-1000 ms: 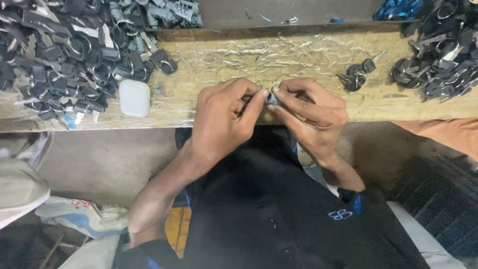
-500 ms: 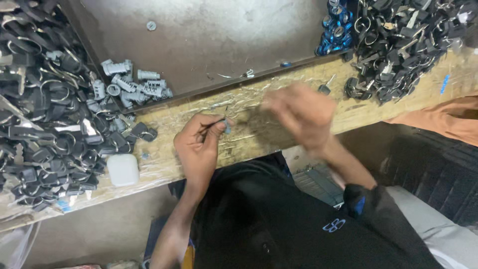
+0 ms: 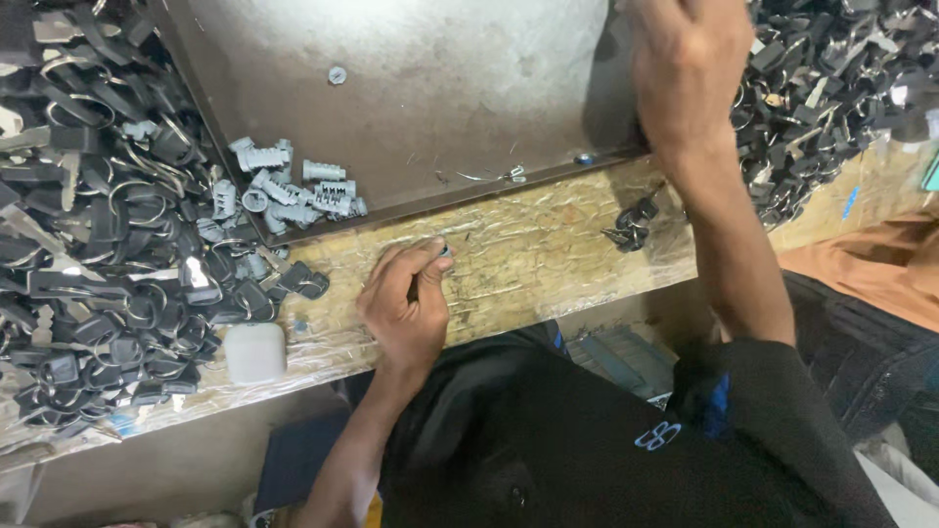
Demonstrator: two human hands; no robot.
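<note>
Now, left hand (image 3: 409, 308) pinching small dark metal part (image 3: 445, 251), right hand (image 3: 690, 64) blurred, grip unclear.

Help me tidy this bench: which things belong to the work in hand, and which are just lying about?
In use:
left hand pinching a small part
right hand reaching toward the black key pile
grey cylinders

Lying about:
white case
loose screw
</note>
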